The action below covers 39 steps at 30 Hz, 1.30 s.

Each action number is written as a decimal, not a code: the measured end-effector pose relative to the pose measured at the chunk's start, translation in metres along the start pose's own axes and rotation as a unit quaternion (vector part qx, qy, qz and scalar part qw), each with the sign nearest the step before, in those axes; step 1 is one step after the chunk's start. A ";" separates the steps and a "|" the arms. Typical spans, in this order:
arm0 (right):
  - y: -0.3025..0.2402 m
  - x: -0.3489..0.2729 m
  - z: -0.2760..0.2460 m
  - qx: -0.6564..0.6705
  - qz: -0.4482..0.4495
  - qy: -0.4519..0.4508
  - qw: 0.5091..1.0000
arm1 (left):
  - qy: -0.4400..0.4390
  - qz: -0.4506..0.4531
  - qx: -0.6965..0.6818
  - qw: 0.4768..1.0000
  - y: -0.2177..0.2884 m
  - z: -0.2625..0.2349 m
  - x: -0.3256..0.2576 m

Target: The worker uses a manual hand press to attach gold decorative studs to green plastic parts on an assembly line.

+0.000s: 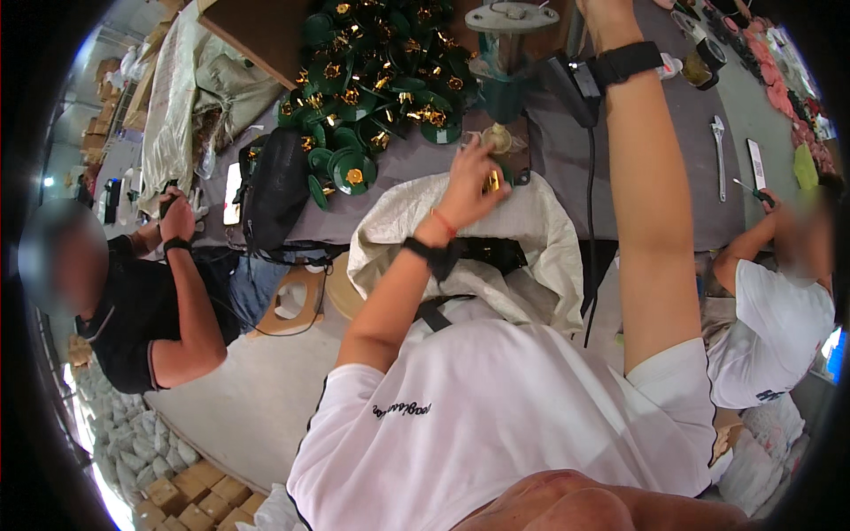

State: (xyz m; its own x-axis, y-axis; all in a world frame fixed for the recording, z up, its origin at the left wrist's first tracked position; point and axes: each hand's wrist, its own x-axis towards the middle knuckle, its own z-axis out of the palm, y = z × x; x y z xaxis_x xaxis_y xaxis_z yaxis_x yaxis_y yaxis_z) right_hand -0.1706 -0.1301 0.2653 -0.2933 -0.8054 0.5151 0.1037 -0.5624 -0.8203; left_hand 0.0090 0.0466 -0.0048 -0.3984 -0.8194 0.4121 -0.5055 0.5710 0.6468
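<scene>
Leftmost, a co-worker in a black shirt (133, 310) sits at the bench (567, 150), one raised hand closed around a small dark object. Next along, a black bag (276, 190) leans against the bench edge, and behind it a heap of green discs with gold centres (381, 80) covers the grey top. In the middle, the person's left hand (469, 181) reaches forward over a pale woven sack (531, 230) draped at the bench edge; its grip is closed, fingers curled tight on a small gold piece (491, 181), with a green edge just showing behind the fingers. The piece sits just below the teal base of a small press (505, 53), near its work plate. It looks light and stiff, probably thin stamped metal, so it could bend or slip if squeezed across the middle; pinching it by the rim between thumb and fingertips seems the safest hold. Further right, the person's right arm rises steeply, a black strap and cable at the wrist; the right hand (602, 11) is cut off at the top edge of the picture, so I cannot tell whether it is open or holding anything. Beyond it a wrench (718, 155) lies on the bench, and a second co-worker in a white shirt (779, 319) works at the far right.
</scene>
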 end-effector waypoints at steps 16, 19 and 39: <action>0.009 -0.009 0.012 -0.021 -0.136 0.015 0.990 | 0.311 -0.221 0.055 0.923 -0.059 -0.058 0.044; -0.002 -0.013 0.009 -0.056 -0.149 0.022 0.987 | 0.279 -0.180 -0.039 0.942 -0.044 -0.072 0.031; -0.072 -0.185 -0.064 0.026 -0.058 -0.120 0.991 | 0.108 -0.148 0.058 0.981 0.013 -0.014 0.052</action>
State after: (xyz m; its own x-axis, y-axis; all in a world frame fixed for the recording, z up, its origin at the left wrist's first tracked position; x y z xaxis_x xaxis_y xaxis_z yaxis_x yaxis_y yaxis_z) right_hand -0.1845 0.0717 0.2132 -0.0718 -0.7524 0.6548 0.1332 -0.6579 -0.7413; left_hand -0.0074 0.0109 0.0337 -0.0557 -0.9346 0.3513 -0.6631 0.2976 0.6868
